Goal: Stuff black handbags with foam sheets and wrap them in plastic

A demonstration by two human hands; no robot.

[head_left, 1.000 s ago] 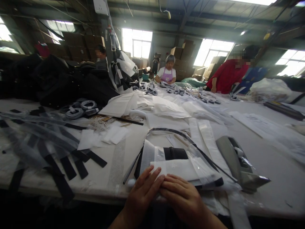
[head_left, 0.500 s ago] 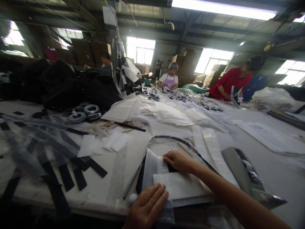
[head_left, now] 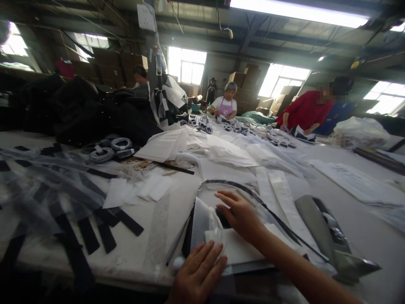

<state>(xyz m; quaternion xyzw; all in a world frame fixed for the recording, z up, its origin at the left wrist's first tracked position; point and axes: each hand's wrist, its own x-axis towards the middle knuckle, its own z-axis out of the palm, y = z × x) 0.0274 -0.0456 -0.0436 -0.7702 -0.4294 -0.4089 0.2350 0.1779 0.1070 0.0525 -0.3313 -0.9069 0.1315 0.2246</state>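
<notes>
My left hand (head_left: 202, 270) lies flat, fingers stretched out, on the near left corner of a white folded sheet (head_left: 243, 249) and a strip of clear film. Just beyond it, my right hand (head_left: 237, 211) is held over the sheet with its fingers apart, gripping nothing. Beneath both lies a dark flat piece (head_left: 186, 236) with a white translucent lining (head_left: 202, 215) on top; my hands hide much of it. A long dark piping strip (head_left: 236, 183) curves around the far side of this work.
Wrapped black strips (head_left: 88, 234) spread over the left side. Small white sheets (head_left: 139, 190), coiled grey bundles (head_left: 110, 150) and a pile of white sheets (head_left: 218, 147) lie beyond. A grey tape dispenser (head_left: 325, 228) stands right. Co-workers sit across the table (head_left: 357, 181).
My right hand has lifted its fingers off the white lining and spread them. The left hand stays pressed down, shifted slightly right. The co-worker in red has lowered a curved strip onto the table.
</notes>
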